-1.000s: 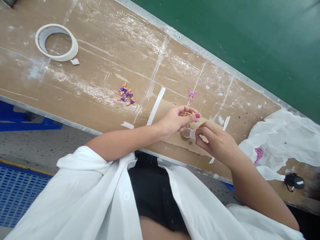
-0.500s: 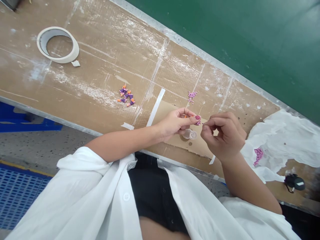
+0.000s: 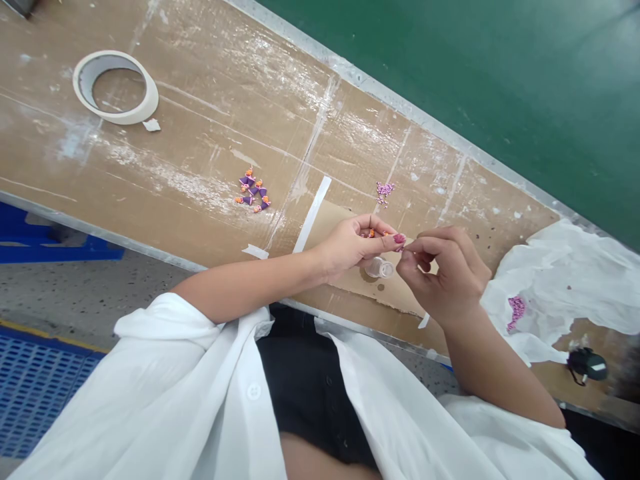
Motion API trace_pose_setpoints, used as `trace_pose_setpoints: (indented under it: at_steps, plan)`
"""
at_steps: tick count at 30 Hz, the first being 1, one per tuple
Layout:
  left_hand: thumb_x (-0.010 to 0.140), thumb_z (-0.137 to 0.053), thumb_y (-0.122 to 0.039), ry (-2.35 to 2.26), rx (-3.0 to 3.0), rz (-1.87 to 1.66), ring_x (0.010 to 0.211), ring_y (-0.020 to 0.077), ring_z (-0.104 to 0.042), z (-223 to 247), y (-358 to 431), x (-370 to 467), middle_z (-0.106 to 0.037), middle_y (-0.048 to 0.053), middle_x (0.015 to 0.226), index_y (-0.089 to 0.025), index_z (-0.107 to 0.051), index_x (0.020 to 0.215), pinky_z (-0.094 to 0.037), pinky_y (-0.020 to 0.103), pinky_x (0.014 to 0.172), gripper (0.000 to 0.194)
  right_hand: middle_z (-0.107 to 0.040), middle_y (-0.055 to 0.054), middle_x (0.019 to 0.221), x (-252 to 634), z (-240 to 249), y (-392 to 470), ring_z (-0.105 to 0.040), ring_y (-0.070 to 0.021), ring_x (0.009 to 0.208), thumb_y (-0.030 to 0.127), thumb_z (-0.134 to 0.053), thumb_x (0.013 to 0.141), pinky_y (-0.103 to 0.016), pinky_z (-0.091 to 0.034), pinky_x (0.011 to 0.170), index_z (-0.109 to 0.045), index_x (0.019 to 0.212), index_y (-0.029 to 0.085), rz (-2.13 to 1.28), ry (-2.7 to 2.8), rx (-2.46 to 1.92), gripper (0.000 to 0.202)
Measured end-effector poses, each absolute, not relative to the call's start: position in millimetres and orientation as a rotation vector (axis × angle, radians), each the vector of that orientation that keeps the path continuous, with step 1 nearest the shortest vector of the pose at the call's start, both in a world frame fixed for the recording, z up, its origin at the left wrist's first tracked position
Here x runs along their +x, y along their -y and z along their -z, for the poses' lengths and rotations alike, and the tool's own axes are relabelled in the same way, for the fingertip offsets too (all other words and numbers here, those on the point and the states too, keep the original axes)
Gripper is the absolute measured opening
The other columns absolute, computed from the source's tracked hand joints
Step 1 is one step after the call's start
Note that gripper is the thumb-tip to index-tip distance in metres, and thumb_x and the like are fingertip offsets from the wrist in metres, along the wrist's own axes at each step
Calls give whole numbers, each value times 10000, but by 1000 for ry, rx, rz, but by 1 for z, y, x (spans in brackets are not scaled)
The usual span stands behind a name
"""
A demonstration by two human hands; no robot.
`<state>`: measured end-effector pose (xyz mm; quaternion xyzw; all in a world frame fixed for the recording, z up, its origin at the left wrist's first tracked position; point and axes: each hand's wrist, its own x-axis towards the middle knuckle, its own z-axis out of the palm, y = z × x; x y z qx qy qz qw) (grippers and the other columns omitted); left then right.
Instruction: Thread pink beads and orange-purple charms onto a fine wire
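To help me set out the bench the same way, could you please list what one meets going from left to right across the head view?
Roll of tape, orange-and-purple figures, long white strip, left hand, right hand, crumpled white sheet.

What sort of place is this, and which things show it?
Probably a craft workshop: stained cardboard covers the table, with a roll of tape and a pile of tiny pink pieces.
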<state>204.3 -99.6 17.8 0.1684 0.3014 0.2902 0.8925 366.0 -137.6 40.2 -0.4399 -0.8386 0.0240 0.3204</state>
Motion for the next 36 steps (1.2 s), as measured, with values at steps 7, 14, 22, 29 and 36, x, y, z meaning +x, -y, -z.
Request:
trace_pose_setpoints:
  at_steps: [7,14,22,29,36]
  plan:
    - [624,-889,-288,-609,291,-581,406,-2,-294,-18,102,204,-464,-96,501,-142,-519,725,-180,182,429,410,-573,-15,782,365,-40,138,-531,-142,586,-11,-595,838,-272,-403,449,-554,908,237,-64,2216,-1113,261]
    - [618,-895,-307,-568,345,-563,422,4,-303,-18,102,204,-467,-88,525,-147,-527,737,-184,186,434,419,-577,-15,754,361,-45,142,-530,-157,577,40,-595,865,-295,-406,444,-568,893,247,-71,2170,-1173,211]
    - [574,-909,-385,-405,366,-584,435,1,-283,-21,100,201,-504,-86,595,-167,-555,806,-192,200,448,476,-594,-43,811,376,-49,136,-578,-193,663,86,-682,837,-322,-465,518,-652,1002,248,-372,1971,-1058,233]
    - [611,-892,-384,-308,386,-630,424,8,-274,-15,100,201,-576,-56,653,-183,-576,843,-173,211,422,441,-598,-56,784,368,-41,107,-551,-176,651,52,-656,846,-315,-425,529,-675,906,221,-437,1784,-1111,181]
    - [599,-886,-448,-324,441,-774,471,28,-360,-19,97,197,-509,-67,624,-185,-587,831,-223,200,428,461,-622,-62,779,361,-55,100,-584,-195,667,45,-665,832,-326,-453,536,-683,946,222,-414,1908,-1006,212]
